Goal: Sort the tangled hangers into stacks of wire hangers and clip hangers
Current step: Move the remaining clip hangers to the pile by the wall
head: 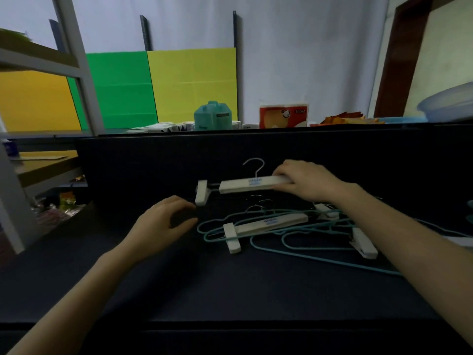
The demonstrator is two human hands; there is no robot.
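Evidently early: one clip hanger in hand, the tangle largely unsorted.

The right hand [307, 180] has its fingers clamped round the right end of a white clip hanger [252, 184] at the far side of the dark table [230, 290]. The left hand [163, 221] hangs just beside that hanger's left clip, fingers loosely curled on nothing. No finished stack shows. Teal wire hangers [307, 249] lie interlaced with at least two further clip hangers [266, 225] under the right forearm, so most sorting appears outstanding. Blue lettering on the hanger bars is too blurred to read, as is the print on the red packet [282, 116] behind.
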